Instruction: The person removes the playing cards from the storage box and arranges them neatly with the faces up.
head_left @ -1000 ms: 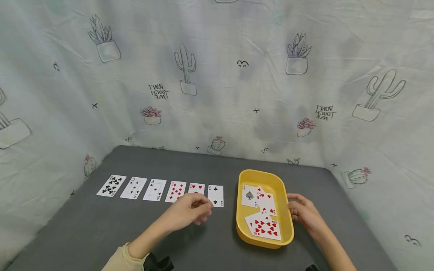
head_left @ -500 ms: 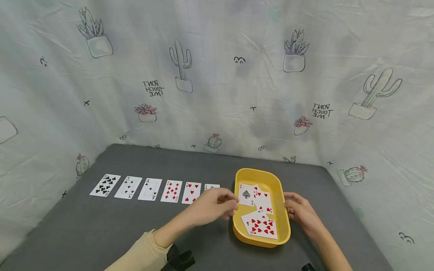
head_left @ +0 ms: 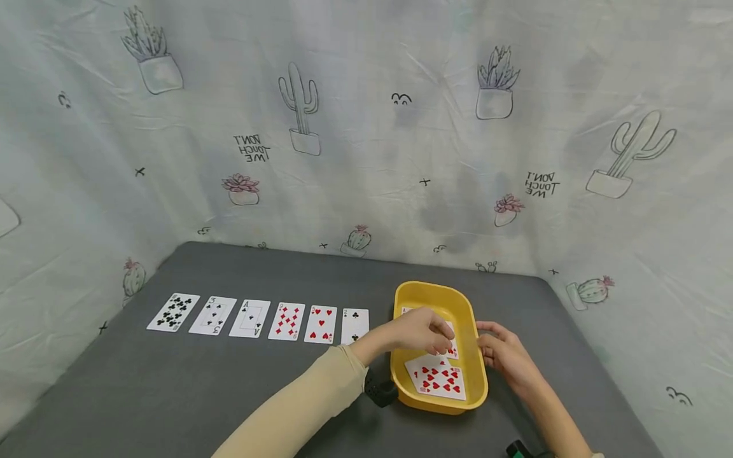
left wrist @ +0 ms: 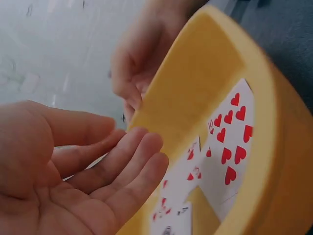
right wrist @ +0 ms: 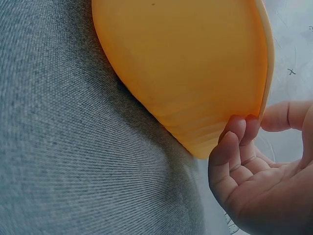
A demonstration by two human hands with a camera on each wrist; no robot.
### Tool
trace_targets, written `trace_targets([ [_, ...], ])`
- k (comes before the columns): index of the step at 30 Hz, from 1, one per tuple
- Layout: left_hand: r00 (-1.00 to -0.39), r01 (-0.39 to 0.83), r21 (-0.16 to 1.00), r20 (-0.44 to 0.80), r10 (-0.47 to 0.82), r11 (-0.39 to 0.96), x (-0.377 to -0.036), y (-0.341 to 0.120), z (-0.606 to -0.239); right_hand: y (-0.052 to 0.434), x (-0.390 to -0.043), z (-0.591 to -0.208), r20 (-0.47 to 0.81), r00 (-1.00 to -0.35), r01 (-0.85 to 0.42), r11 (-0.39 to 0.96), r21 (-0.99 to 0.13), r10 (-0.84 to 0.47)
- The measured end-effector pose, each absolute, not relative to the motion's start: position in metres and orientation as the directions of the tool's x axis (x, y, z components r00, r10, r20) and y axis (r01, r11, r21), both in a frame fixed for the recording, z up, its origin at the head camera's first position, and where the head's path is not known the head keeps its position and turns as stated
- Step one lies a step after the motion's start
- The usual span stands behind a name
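Head view: my left hand (head_left: 420, 332) reaches into the yellow tray (head_left: 471, 394) on the grey desk (head_left: 172, 394), fingers relaxed and straight over the cards in it, gripping nothing. A ten of hearts (head_left: 438, 378) lies face up at the tray's near end. My right hand (head_left: 504, 356) rests against the tray's right wall, fingers loosely curled with the fingertips touching it. Six cards (head_left: 258, 317) lie in a row left of the tray.

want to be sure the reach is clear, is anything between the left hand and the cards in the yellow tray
Nothing visible. The left hand is already over the yellow tray, inside its rim, fingers open just above the cards. The right hand is at the tray's outer right wall, out of the way.
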State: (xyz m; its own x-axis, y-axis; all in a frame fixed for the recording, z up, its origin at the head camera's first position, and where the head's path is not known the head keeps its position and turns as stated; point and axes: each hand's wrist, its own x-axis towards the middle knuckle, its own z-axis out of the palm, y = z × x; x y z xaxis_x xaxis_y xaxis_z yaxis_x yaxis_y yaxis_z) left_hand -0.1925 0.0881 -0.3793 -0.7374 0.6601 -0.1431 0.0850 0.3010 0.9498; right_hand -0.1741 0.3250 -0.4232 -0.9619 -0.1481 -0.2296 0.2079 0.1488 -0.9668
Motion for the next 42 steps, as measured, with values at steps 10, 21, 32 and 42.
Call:
trace_targets([
  [10,-0.782,0.098,0.894,-0.202,0.590,0.437,-0.199,0.098,-0.396,0.328,-0.173,-0.421,-0.238,-0.962,0.219,0.142,-0.965,-0.136],
  [21,-0.736,-0.017,0.893,-0.316,0.599,0.449,-0.195,0.099,-0.399,0.329,-0.174,-0.425,-0.233,-0.962,0.213,0.147,-0.966,-0.141],
  [32,-0.603,-0.091,0.886,-0.412,0.683,0.454,-0.196,0.098,-0.404,0.325,-0.178,-0.427,-0.252,-0.959,0.235,0.134,-0.963,-0.128],
  [42,-0.591,-0.182,0.872,-0.466,0.659,0.454,-0.201,0.090,-0.387,0.324,-0.177,-0.425,-0.251,-0.957,0.233,0.131,-0.964,-0.144],
])
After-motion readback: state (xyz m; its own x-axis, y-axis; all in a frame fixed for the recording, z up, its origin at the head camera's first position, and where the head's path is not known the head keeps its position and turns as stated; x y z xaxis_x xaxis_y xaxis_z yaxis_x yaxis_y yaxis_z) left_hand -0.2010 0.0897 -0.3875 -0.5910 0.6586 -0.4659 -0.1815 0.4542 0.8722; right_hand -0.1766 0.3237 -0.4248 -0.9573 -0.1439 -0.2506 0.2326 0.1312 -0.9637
